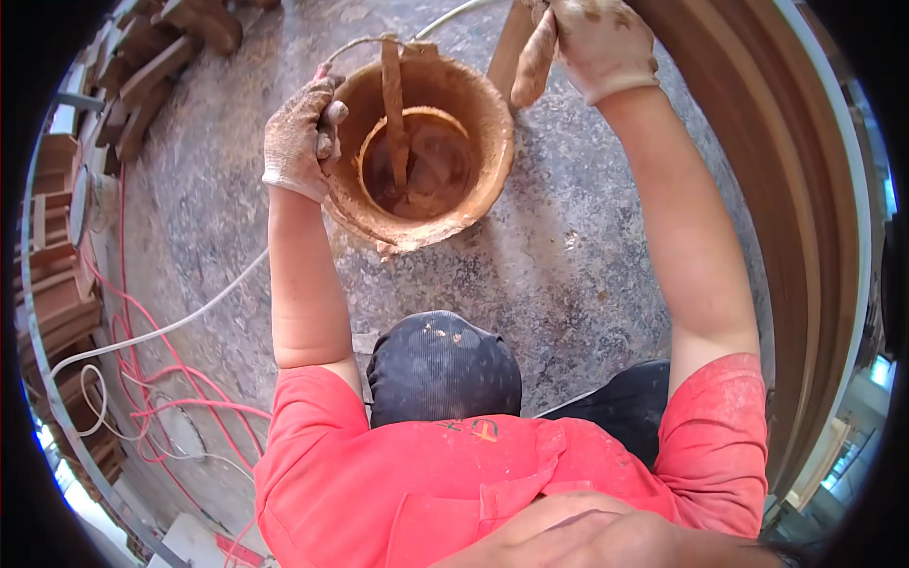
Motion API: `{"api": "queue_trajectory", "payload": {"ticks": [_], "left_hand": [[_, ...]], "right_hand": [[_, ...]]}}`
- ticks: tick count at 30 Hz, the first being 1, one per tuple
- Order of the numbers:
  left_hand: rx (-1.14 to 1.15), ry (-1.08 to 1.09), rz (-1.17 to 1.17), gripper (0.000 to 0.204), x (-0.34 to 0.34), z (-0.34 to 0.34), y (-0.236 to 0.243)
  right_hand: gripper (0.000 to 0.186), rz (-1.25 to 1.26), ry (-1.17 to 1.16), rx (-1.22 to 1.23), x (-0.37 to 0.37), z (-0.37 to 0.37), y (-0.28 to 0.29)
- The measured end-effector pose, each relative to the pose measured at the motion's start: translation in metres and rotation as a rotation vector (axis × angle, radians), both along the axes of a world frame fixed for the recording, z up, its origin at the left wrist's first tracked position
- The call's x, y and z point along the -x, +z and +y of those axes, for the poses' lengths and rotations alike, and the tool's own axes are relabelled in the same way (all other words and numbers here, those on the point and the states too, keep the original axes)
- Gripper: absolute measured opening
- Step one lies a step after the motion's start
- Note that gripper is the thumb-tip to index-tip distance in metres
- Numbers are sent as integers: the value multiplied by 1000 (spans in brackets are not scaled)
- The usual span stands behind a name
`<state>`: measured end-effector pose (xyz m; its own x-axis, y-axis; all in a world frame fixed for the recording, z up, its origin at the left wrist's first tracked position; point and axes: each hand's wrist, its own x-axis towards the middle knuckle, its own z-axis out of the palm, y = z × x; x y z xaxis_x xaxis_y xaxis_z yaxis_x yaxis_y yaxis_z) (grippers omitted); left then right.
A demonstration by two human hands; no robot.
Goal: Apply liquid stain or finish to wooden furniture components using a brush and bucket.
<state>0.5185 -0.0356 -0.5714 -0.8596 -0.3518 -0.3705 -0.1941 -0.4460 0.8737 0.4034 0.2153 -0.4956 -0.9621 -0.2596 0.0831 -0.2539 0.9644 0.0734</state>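
Observation:
A brown-crusted bucket stands on the floor in front of me, with reddish-brown liquid inside. A flat, coated stick leans in it, its lower end in the liquid. My left hand, in a stained white glove, is closed at the bucket's left rim, around what looks like its thin wire handle. My right hand, gloved too, is at the top edge beside a wooden board. Its fingers curl around something partly cut off by the frame; a brown, elongated shape hangs at its left side.
Stacked wooden parts lie at the far left, with shelved pieces below. Red hoses and a white hose cross the floor on the left. Long curved brown boards rise along my right.

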Motion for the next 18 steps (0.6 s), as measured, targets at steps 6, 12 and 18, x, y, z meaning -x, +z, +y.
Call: {"api": "queue_trajectory", "payload": {"ticks": [6, 12, 18], "left_hand": [[22, 93, 49, 27, -25, 16, 8], [-18, 76, 72, 30, -37, 19, 9], [-16, 51, 97, 32, -33, 20, 6]], "right_hand": [[23, -187, 161, 39, 19, -22, -102], [31, -210, 86, 55, 26, -9, -200], [41, -447, -53, 169, 29, -10, -229]]}}
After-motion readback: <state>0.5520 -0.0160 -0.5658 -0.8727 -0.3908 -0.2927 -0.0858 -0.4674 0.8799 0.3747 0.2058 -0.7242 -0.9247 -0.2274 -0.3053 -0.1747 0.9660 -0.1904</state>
